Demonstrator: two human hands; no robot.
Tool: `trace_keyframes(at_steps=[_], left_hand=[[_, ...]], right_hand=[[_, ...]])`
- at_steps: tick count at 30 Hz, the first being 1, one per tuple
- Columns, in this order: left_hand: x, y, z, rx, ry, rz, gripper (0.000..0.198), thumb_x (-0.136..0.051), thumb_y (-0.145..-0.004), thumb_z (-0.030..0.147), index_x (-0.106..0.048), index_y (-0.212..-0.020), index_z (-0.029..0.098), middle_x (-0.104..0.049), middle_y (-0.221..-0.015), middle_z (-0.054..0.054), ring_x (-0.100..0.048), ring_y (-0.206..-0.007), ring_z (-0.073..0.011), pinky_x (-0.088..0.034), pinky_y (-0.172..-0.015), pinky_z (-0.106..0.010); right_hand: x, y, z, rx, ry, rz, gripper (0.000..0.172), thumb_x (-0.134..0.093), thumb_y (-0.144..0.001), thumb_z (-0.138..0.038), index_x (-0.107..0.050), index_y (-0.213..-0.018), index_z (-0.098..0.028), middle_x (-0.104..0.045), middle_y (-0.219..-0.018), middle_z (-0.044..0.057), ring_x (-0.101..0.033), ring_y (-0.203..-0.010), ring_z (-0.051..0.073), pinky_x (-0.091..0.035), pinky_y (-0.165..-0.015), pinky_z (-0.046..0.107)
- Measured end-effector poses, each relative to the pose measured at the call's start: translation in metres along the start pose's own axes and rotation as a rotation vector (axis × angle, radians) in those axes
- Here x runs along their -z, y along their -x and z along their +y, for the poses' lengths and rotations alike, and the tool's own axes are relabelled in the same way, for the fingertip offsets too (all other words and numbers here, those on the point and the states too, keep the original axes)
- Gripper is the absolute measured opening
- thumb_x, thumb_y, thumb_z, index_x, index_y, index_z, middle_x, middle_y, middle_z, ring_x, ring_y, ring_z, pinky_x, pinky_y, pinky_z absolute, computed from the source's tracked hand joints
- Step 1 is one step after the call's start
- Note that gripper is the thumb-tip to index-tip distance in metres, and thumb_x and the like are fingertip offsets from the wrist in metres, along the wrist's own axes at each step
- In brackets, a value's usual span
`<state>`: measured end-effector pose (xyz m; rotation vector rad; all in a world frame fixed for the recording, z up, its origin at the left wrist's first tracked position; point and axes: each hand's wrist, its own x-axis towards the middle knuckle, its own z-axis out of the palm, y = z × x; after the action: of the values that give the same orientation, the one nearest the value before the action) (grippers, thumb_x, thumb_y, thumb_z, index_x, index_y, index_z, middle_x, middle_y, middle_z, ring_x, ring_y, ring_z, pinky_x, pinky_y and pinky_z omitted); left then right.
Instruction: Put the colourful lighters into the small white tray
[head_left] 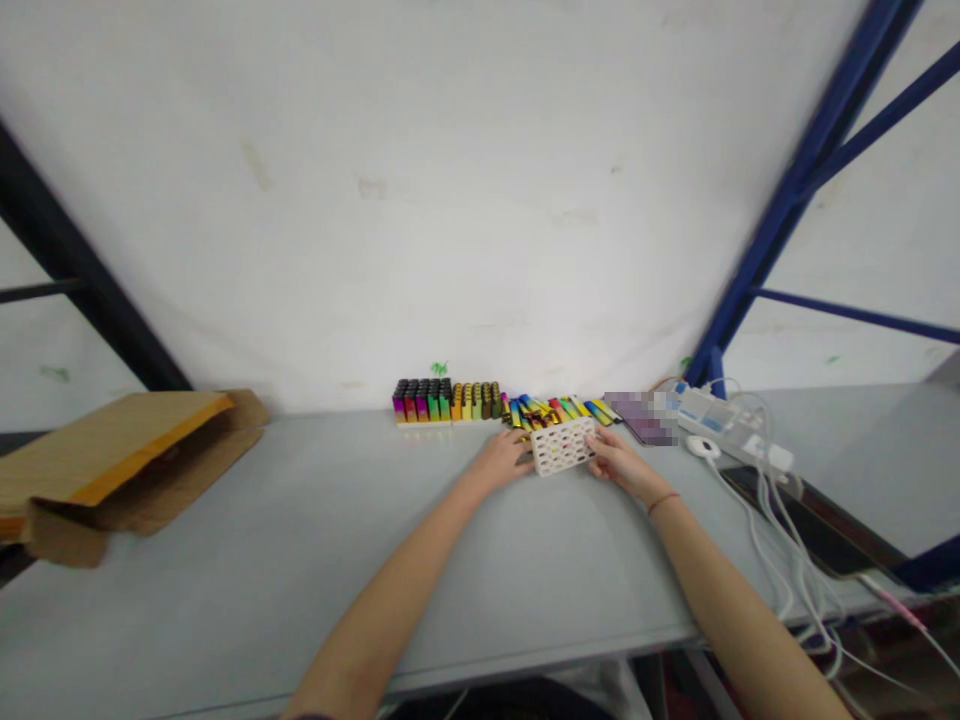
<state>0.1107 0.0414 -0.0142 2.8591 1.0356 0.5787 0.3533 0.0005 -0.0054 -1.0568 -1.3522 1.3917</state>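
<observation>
Both my hands are at the far edge of the grey table (300, 520). A white perforated plastic rack (562, 446) lies tilted between them. My left hand (502, 460) grips its left end, and my right hand (611, 458) grips its right end. Just behind the rack, loose lighters in mixed colours (555, 412) lie in a heap. To their left, a row of upright lighters (446, 402) stands along the wall, running from metallic colours to yellow and olive.
A pixelated flat object (637, 417) lies right of the lighters. Farther right are a white power strip (720, 420), tangled white cables (780, 540) and a dark tablet or phone (802, 525). A cardboard envelope (127, 470) lies at the left end. Blue steel rack posts (795, 190) rise at right.
</observation>
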Motion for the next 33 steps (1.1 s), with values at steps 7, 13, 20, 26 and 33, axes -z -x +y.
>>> trace_keyframes(at_steps=[7,13,20,26,33], left_hand=[[0.002,0.006,0.009,-0.029,-0.021,-0.05,0.045,-0.056,-0.083,0.04,-0.052,-0.126,0.027,-0.052,-0.128,-0.005,-0.042,-0.112,-0.0264,-0.037,-0.094,-0.04],[0.002,0.01,0.015,0.0,0.202,-0.037,0.051,-0.062,-0.075,0.039,-0.055,-0.122,0.02,-0.058,-0.121,-0.008,-0.048,-0.109,-0.0275,-0.038,-0.095,-0.04],[-0.006,0.006,0.018,0.091,0.506,0.095,0.038,-0.045,-0.089,0.037,-0.06,-0.115,0.013,-0.065,-0.111,-0.01,-0.059,-0.097,-0.0242,-0.045,-0.089,-0.036],[-0.01,0.007,0.012,0.12,0.677,0.103,0.039,-0.047,-0.089,0.034,-0.054,-0.121,0.012,-0.059,-0.124,-0.01,-0.055,-0.11,-0.0229,-0.041,-0.099,-0.038],[-0.012,0.006,0.011,0.196,0.903,0.099,0.046,-0.047,-0.091,0.036,-0.046,-0.129,0.011,-0.05,-0.134,-0.01,-0.047,-0.123,-0.0225,-0.032,-0.108,-0.039]], right_hand=[[-0.003,0.004,0.0,-0.015,0.02,0.02,0.032,-0.063,-0.077,-0.044,-0.054,-0.098,-0.02,-0.058,-0.082,0.001,-0.054,-0.061,0.009,-0.046,-0.051,0.019],[-0.001,0.009,0.001,0.025,0.085,0.029,0.039,-0.067,-0.073,-0.037,-0.057,-0.106,-0.02,-0.059,-0.11,0.006,-0.06,-0.089,0.016,-0.052,-0.081,0.033],[0.003,0.005,0.001,0.166,0.308,-0.007,0.047,-0.068,-0.068,-0.024,-0.055,-0.112,-0.019,-0.061,-0.117,0.008,-0.059,-0.1,0.02,-0.046,-0.092,0.04],[0.006,0.006,0.002,0.23,0.467,0.015,0.054,-0.069,-0.069,-0.028,-0.053,-0.12,-0.018,-0.058,-0.124,0.01,-0.055,-0.109,0.023,-0.044,-0.093,0.04],[0.003,0.011,-0.002,0.231,0.599,-0.017,0.053,-0.065,-0.069,-0.024,-0.057,-0.12,-0.018,-0.063,-0.117,0.007,-0.057,-0.101,0.023,-0.046,-0.085,0.038]])
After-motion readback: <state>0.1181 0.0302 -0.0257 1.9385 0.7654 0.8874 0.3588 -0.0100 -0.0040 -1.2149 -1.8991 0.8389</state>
